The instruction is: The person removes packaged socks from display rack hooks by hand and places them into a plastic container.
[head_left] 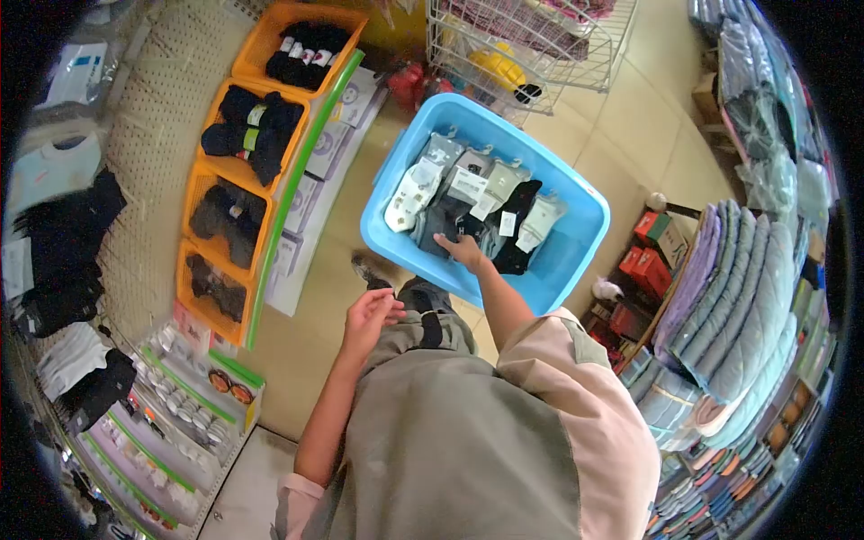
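Note:
A light blue plastic bin (565,180) stands in front of me, holding several pairs of packaged socks with hooks and tags. White patterned socks (409,205) are at its left, dark grey socks (443,216) beside them, and black socks (516,247) and pale grey socks (543,219) to the right. My right hand (463,253) reaches over the near rim, closed at the lower end of the dark grey socks; some of its fingers are hidden. My left hand (367,322) hangs outside the bin over my trousers, fingers loosely bent and apart, with nothing seen in it.
Orange trays (225,171) of dark socks and gloves line the shelf at left, above boxed goods (328,148). A white wire basket (531,54) stands beyond the bin. Folded quilted bedding (733,288) and red boxes (646,265) are at right.

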### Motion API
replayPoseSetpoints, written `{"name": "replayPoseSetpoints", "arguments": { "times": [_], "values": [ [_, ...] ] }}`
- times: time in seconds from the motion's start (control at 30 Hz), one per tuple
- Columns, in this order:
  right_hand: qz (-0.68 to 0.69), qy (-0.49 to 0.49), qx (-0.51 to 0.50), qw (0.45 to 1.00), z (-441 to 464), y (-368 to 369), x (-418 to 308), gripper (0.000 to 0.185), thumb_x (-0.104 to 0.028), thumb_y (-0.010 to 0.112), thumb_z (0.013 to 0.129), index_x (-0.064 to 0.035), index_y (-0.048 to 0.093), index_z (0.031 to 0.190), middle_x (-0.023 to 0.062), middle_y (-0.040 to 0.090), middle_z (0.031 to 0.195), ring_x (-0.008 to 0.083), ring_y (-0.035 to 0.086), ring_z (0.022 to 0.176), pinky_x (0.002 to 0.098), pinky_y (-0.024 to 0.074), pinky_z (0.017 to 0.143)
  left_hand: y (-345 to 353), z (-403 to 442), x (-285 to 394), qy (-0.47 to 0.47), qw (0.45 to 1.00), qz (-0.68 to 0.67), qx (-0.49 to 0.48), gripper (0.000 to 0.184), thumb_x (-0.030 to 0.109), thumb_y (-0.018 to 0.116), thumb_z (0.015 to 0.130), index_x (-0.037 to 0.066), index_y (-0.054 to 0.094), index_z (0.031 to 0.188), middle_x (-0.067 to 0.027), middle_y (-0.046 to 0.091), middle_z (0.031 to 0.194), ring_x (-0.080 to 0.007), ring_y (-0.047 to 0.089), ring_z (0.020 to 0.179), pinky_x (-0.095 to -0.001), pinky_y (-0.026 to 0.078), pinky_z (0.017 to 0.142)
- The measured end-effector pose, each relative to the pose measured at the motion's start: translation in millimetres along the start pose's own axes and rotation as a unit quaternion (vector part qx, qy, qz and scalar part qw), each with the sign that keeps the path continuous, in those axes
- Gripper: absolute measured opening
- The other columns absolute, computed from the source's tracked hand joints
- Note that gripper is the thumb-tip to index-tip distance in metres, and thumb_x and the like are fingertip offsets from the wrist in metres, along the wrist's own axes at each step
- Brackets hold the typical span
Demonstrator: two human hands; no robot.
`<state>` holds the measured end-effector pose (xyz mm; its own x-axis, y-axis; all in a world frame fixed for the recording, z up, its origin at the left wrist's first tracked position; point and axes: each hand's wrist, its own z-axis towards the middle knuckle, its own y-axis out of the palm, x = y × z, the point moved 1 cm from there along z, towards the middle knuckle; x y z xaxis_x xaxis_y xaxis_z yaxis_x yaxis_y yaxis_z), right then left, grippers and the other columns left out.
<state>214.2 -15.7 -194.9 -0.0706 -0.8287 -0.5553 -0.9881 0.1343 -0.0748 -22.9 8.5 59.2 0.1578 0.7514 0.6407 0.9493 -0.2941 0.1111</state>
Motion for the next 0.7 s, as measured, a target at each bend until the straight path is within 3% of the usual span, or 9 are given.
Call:
{"name": "replayPoseSetpoints", "arguments": {
  "times": [0.17,0.27,0.3,0.33,0.37,0.4,0.43,0.5,0.7],
  "values": [
    [-0.081,-0.028,0.054,0.995,-4,-22,28,0.059,-0.052,0.071,0.081,0.0038,0.069,0.101,0.0066,0.066,0.083,0.0145,0.058,0.070,0.0308,0.0479,0.059,-2,8,-9,-0.005,0.999,0.010,-0.030,0.030,0.024,0.058,0.097,0.002,0.058,0.116,-0.0108,0.069,0.099,-0.0172,0.068,0.086,-0.0277,0.052,0.073],
    [-0.052,-0.064,0.086,0.993,-16,-40,25,0.049,-0.046,0.067,0.086,0.0019,0.069,0.093,0.0050,0.064,0.076,0.0139,0.057,0.063,0.0295,0.0476,0.057,-7,6,-13,0.008,1.000,-0.007,-0.028,0.029,0.027,0.059,0.096,0.004,0.059,0.114,-0.0089,0.069,0.098,-0.0155,0.067,0.084,-0.0277,0.052,0.072],
    [-0.029,-0.055,0.046,0.997,-19,-50,20,0.044,-0.042,0.066,0.089,0.0009,0.068,0.093,0.0052,0.065,0.078,0.0142,0.060,0.066,0.0293,0.0487,0.058,-10,8,-19,0.019,1.000,-0.007,-0.024,0.029,0.027,0.059,0.096,0.004,0.059,0.114,-0.0079,0.068,0.097,-0.0149,0.067,0.083,-0.0273,0.052,0.071],
    [-0.040,-0.071,0.079,0.994,-10,-58,27,0.041,-0.039,0.065,0.090,0.0004,0.067,0.098,0.0056,0.067,0.083,0.0154,0.064,0.072,0.0302,0.0497,0.061,-19,17,-40,0.064,0.996,-0.027,-0.047,0.030,0.028,0.060,0.096,0.004,0.059,0.114,-0.0075,0.068,0.096,-0.0146,0.066,0.083,-0.0268,0.052,0.070],
    [0.071,-0.079,0.059,0.993,-5,-62,28,0.041,-0.039,0.065,0.090,-0.0001,0.065,0.103,0.0068,0.069,0.089,0.0167,0.066,0.077,0.0316,0.0515,0.064,-17,6,-25,0.060,0.997,-0.021,-0.032,0.029,0.027,0.061,0.095,0.003,0.059,0.112,-0.0081,0.068,0.094,-0.0147,0.066,0.081,-0.0274,0.052,0.069],
    [0.071,-0.088,0.086,0.990,-20,-64,6,0.039,-0.037,0.064,0.091,0.0002,0.064,0.102,0.0096,0.069,0.093,0.0185,0.067,0.080,0.0326,0.0531,0.068,-19,4,-25,0.087,0.996,-0.025,-0.017,0.027,0.026,0.062,0.095,0.003,0.061,0.109,-0.0088,0.068,0.092,-0.0149,0.067,0.078,-0.0286,0.053,0.068],
    [0.210,-0.117,0.059,0.969,-12,-65,6,0.037,-0.035,0.063,0.092,-0.0004,0.063,0.104,0.0108,0.069,0.095,0.0194,0.068,0.080,0.0317,0.0536,0.068,-25,9,-33,0.101,0.994,-0.017,-0.032,0.028,0.026,0.060,0.096,0.003,0.059,0.111,-0.0093,0.068,0.095,-0.0171,0.066,0.084,-0.0308,0.053,0.073],
    [0.093,-0.153,0.082,0.980,-5,-74,-19,0.038,-0.036,0.061,0.094,-0.0002,0.061,0.106,0.0102,0.070,0.097,0.0199,0.069,0.084,0.0303,0.0533,0.067,-33,3,-33,0.105,0.994,-0.023,-0.017,0.029,0.027,0.060,0.096,0.002,0.061,0.110,-0.0099,0.068,0.095,-0.0167,0.067,0.083,-0.0306,0.053,0.073],
    [0.097,-0.268,0.099,0.953,-27,-30,-137,0.040,-0.039,0.058,0.095,-0.0006,0.058,0.105,0.0137,0.067,0.105,0.0260,0.067,0.094,0.0349,0.0533,0.074,-74,-10,-37,0.144,0.982,-0.114,0.038,0.027,0.028,0.063,0.094,0.005,0.062,0.109,-0.0065,0.068,0.093,-0.0108,0.066,0.074,-0.0262,0.052,0.063]
  ]
}}
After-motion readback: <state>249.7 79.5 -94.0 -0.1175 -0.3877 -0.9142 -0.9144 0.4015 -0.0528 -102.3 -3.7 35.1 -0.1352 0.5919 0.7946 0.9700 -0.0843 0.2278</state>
